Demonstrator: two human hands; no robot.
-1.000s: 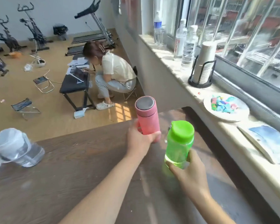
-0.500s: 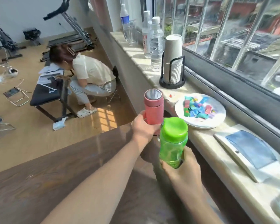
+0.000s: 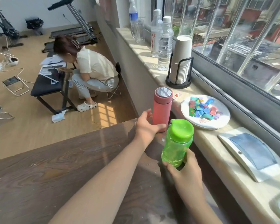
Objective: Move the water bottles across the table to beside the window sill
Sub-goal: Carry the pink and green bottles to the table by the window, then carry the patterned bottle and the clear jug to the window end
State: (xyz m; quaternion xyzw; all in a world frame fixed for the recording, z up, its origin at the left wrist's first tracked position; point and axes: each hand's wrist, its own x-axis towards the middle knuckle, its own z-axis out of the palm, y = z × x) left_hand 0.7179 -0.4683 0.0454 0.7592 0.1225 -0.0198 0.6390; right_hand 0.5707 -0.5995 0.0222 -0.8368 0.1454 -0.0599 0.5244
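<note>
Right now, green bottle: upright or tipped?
Slightly tipped. The green bottle, in the right hand, leans its lid toward the window sill.

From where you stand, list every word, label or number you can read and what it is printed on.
None can be read in full.
Clear bottle with red label: red vertical characters, too blurred to quote.
Bottle with blue label: white marks, unreadable.
Wrapped sweets on the white plate: print too small.
Papers on the black bench: text too small.
Pink bottle, green bottle, paper cup stack: no lettering visible.
</note>
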